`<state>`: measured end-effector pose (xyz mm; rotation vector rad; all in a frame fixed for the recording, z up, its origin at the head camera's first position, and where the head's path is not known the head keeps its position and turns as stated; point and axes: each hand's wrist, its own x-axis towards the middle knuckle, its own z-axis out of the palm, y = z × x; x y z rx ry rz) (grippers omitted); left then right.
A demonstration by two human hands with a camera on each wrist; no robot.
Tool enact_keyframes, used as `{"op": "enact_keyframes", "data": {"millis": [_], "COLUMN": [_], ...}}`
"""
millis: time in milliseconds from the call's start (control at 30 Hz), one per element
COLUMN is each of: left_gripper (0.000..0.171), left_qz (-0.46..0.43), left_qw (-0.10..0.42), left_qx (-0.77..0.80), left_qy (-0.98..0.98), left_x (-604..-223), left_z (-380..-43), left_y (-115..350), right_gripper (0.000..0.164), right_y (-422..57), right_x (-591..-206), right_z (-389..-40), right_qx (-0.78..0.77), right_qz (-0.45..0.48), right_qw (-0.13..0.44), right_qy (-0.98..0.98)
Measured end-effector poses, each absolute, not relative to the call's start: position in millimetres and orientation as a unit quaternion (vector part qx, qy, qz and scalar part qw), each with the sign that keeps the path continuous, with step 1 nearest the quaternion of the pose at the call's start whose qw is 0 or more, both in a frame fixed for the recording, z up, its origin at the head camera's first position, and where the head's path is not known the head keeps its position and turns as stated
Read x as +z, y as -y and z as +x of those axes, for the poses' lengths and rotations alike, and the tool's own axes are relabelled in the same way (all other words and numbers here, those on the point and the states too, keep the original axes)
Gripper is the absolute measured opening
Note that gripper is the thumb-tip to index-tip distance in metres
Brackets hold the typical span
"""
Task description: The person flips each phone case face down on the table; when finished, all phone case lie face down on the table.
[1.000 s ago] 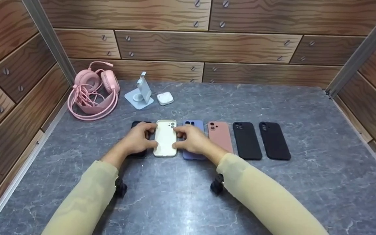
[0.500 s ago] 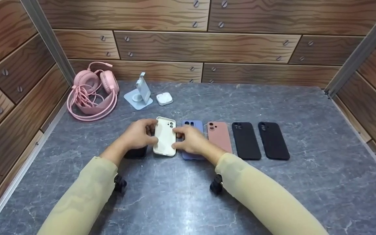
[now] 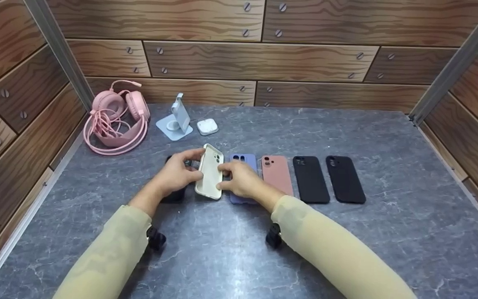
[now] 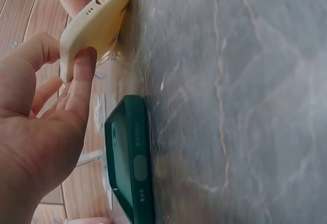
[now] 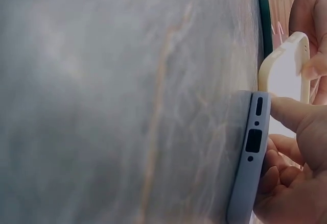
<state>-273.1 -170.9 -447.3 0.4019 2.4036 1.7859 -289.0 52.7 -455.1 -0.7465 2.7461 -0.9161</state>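
Note:
A cream phone case point(image 3: 210, 176), its hollow side facing up, leans with its left edge raised and its right edge low. My left hand point(image 3: 176, 172) pinches the raised edge; in the left wrist view the thumb is on the inner side and fingers point(image 4: 84, 76) are under the back. At the opposite edge my right hand point(image 3: 243, 178) grips with thumb and fingertips. Below the left hand lies a dark green phone case point(image 4: 140, 157), partly hidden in the head view. A lavender phone case point(image 5: 248, 178) lies under the right hand, partly covered.
Further right in the row lie a pink phone case point(image 3: 276, 174), a black case point(image 3: 311, 180) and another black case point(image 3: 346, 180). Behind stand pink headphones point(image 3: 116, 116), a pale folding charging stand point(image 3: 181, 118) and a small white earbud case point(image 3: 207, 126). Wood-patterned walls enclose the table.
The cream phone case has gone from lying flat to tilted, its left edge lifted by my left hand. My right hand has stayed at its right edge.

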Motion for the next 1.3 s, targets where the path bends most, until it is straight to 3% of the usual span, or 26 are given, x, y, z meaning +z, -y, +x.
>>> {"op": "enact_keyframes", "data": {"millis": [233, 467, 733, 1300], "left_gripper": [0.074, 0.074, 0.074, 0.075], "left_qz": [0.137, 0.137, 0.132, 0.140], "left_qw": [0.070, 0.083, 0.083, 0.105], "left_qx": [0.617, 0.617, 0.618, 0.642], "left_qy": [-0.772, -0.771, -0.770, -0.747], "left_x": [-447.3, -444.9, -443.6, -440.7], "left_z": [-271.6, -271.4, -270.1, -269.0], "left_y": [171.4, 168.9, 169.0, 166.8], "right_gripper": [0.038, 0.064, 0.075, 0.066], "right_y": [-50.2, -49.6, -47.8, -62.0], "right_x": [-452.8, -449.7, -447.0, -439.9], "right_z": [-285.8, -286.8, -288.3, -297.8], "right_qx": [-0.307, -0.314, -0.348, -0.620], "right_qz": [-0.247, -0.224, -0.234, -0.116], "right_qw": [0.060, 0.069, 0.091, 0.273], "right_qy": [-0.917, -0.920, -0.903, -0.726]}}
